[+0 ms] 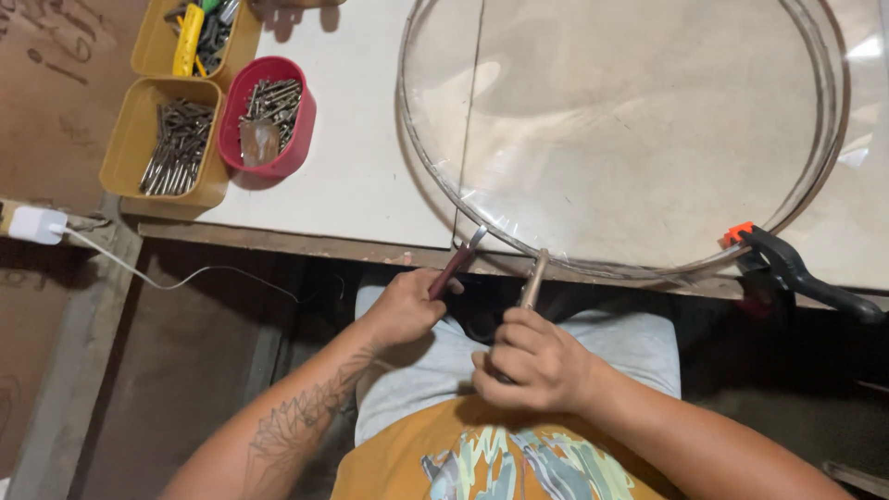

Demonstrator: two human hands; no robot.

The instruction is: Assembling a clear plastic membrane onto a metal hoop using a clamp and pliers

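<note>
A large round metal hoop with a clear film stretched over it (815,176) lies on the white tabletop (352,157), its near rim over the table's front edge. My left hand (403,310) grips a red-handled tool (454,267) whose metal tip touches the hoop's near rim. My right hand (532,361) grips a wooden-handled tool (533,281) pointed up at the same stretch of rim, just right of the first tool.
A black clamp with an orange tip (787,268) pins the hoop's rim at the right. At the back left stand a red tub of metal pins (267,116) and two yellow trays (167,143) of pins and tools. A white charger (37,225) with cable lies at left.
</note>
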